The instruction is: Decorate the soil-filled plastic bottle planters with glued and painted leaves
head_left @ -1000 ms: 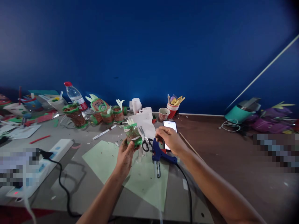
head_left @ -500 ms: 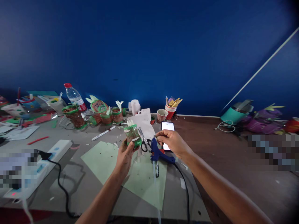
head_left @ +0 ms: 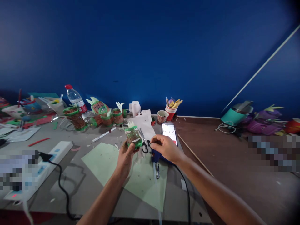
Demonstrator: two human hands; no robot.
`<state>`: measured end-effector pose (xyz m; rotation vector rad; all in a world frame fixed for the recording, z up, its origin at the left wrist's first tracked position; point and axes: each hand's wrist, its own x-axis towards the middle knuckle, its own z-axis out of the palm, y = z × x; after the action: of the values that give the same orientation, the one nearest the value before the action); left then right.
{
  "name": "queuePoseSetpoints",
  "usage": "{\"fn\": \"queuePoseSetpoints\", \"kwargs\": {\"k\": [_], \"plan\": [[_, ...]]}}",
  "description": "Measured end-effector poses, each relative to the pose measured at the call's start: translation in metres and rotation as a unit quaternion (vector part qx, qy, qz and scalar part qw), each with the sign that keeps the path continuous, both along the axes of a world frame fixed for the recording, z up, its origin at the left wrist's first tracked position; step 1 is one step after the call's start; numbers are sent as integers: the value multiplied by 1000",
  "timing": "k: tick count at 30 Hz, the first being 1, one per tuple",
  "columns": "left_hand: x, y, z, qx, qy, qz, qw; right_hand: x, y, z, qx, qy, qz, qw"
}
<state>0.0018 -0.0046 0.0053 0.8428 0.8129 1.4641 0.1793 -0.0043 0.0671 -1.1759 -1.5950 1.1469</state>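
My left hand (head_left: 126,154) grips a small clear plastic pot (head_left: 133,137) with green edges and brown contents, a pale leaf shape standing at its top. My right hand (head_left: 165,147) is closed in a pinch to the right of the pot and apart from it. What its fingertips hold, if anything, is too small to make out. Under that hand lies a blue hot glue gun (head_left: 155,155), partly covered by it, with a clear glue stick in its rear. Black-handled scissors (head_left: 144,147) lie between the two hands. Behind the right hand a phone (head_left: 169,131) displays a timer.
Green paper (head_left: 103,159) lies under my forearms. Similar pots (head_left: 117,115), a tilted bottle (head_left: 76,98), a marker (head_left: 104,134) and paper cups (head_left: 162,116) stand or lie farther back. At left is a power strip (head_left: 58,153); a thin stick (head_left: 195,154) lies at right.
My right hand has moved left and slightly down, now covering much of the glue gun. More of the phone's screen and the thin stick show. My left hand and the pot stay nearly still.
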Motion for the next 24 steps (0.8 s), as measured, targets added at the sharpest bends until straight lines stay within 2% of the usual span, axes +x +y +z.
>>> {"fn": "queuePoseSetpoints", "kwargs": {"k": [6,11,15,18,24], "plan": [[2,-2,3,-5,-8,3,1000,-5,1,-10,-17,11,29,999],[3,-4,6,-15,-17,5,1000,-5,0,-10,-4,32,50,998],[2,-3,5,-17,-26,-1,1000,-7,0,-10,-69,75,22,995],[2,-2,4,-17,-26,-1,1000,-8,-1,-10,-102,89,36,990],[2,-3,7,-21,-26,7,999,-5,-2,-10,-106,98,49,988]]}}
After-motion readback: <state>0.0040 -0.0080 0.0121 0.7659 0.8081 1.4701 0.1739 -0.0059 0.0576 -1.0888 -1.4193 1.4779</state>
